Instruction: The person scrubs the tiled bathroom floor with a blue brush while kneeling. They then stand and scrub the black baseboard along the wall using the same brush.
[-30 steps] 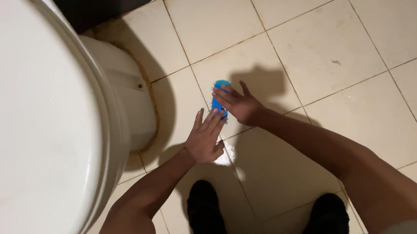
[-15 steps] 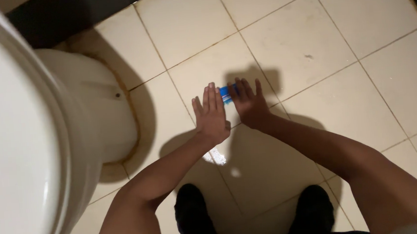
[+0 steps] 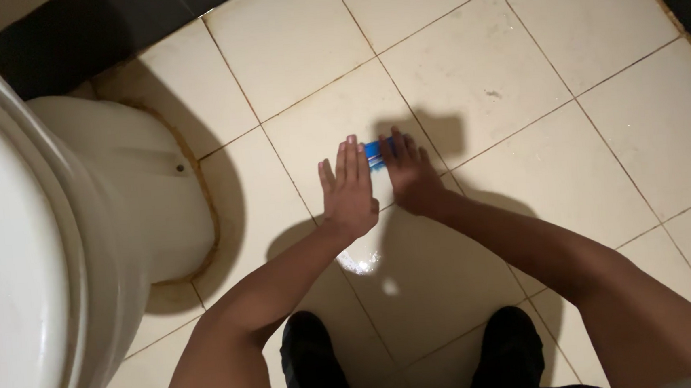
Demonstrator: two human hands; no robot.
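One small blue scrubbing brush (image 3: 375,153) lies on the cream tiled floor (image 3: 562,49), to the right of the toilet base (image 3: 131,193) and just beyond a wet, foamy patch (image 3: 358,260); the right hand (image 3: 411,177) presses down on it, fingers together and curled over its back. The left hand (image 3: 349,192) rests flat beside it, fingers extended and holding nothing. Scrubbing probably goes best with firm, short strokes, the flat hand bracing on the tile, and the black shoes (image 3: 317,366) kept off the wet patch.
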